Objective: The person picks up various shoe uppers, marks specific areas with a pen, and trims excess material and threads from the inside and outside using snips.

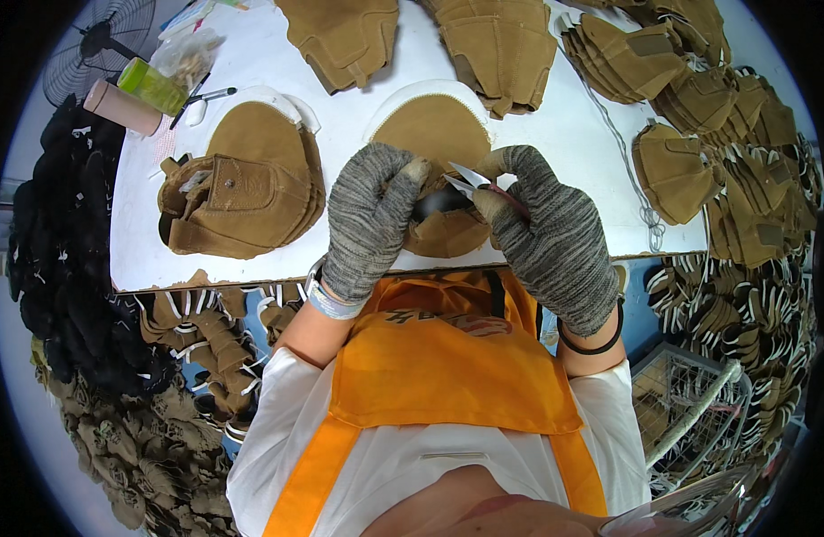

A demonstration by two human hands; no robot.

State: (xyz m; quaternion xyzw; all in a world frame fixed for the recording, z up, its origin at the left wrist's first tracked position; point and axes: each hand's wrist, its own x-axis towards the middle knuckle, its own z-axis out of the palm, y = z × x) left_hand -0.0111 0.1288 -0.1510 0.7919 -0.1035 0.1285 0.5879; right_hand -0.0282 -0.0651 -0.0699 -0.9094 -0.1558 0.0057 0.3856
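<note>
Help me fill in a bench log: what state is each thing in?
Left hand: gloved, fingers curled; grip unclear.
Right hand: gloved, gripping the snips.
Snips: blades apart.
Middle brown piece: on the table, partly covered.
Left brown pieces: stacked.
Clear bag: crumpled.
Fan: running or stopped, cannot tell.
Orange apron: worn.

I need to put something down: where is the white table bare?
One patch of white table lies between the right hand and the grey cord; another, at upper left, between the plastic bag and the far brown piece. It is crowded at the right end, with stacked brown pieces, and at left around the green cup.
</note>
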